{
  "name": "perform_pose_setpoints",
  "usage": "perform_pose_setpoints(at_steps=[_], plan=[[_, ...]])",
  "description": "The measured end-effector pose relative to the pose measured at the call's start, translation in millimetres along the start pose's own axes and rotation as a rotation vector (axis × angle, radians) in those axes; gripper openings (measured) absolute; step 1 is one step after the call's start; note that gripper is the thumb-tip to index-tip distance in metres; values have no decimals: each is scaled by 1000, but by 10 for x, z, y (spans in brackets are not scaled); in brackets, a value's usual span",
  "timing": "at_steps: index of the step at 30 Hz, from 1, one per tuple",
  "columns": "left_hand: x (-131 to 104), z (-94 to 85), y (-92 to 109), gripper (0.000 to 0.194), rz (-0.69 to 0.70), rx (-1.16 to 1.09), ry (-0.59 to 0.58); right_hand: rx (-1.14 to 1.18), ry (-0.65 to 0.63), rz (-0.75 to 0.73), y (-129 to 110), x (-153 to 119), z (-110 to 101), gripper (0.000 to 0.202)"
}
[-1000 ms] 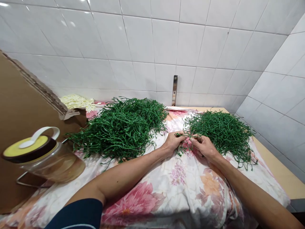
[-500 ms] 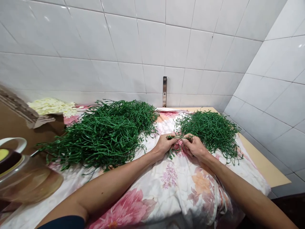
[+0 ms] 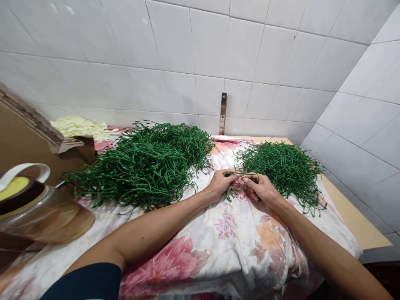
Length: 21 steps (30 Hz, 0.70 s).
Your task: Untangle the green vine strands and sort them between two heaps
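Between the two green heaps, my left hand (image 3: 222, 182) pinches thin green stems (image 3: 238, 173) that stretch across to my right hand (image 3: 260, 186), whose fingers close on their other end. A few more stems hang below my left hand over the cloth. To the left lies a large tangled pile of green plastic-looking stems (image 3: 146, 166). A smaller pile (image 3: 283, 166) sits just beyond and right of my right hand.
A floral cloth (image 3: 200, 254) covers the table. At left stand a clear jar (image 3: 62, 216) with a yellow-topped lid and a cardboard box (image 3: 28, 137). Pale yellow pieces (image 3: 79, 126) lie behind the box. A metal strip (image 3: 223, 113) is on the tiled wall.
The view has shifted, so the scene sits farther right and slightly higher. My hands are a little farther apart, with more of the stems showing between them.
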State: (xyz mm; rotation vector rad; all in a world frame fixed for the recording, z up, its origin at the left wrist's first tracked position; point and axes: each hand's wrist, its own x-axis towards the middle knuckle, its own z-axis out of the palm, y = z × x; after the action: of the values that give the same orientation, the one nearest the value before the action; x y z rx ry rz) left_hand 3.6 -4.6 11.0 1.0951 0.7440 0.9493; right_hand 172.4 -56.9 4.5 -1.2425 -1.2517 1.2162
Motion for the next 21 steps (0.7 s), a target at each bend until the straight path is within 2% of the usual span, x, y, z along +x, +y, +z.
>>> perform_pose_setpoints(at_steps=[7, 14, 16, 18, 21], plan=[[30, -17, -70, 35, 2, 1, 17, -33, 37, 30, -23, 6, -2, 46], [28, -8, -112, 33, 32, 72, 33, -91, 69, 7, -42, 13, 9, 39], [-16, 7, -114, 31, 80, 129, 48, -116, 90, -3, -35, 18, 12, 35], [-88, 18, -90, 27, 195, 237, 61, -169, 126, -14, -27, 24, -2, 30], [-214, 31, -17, 19, 354, 415, 12, -330, 247, -34, -18, 34, -69, 21]])
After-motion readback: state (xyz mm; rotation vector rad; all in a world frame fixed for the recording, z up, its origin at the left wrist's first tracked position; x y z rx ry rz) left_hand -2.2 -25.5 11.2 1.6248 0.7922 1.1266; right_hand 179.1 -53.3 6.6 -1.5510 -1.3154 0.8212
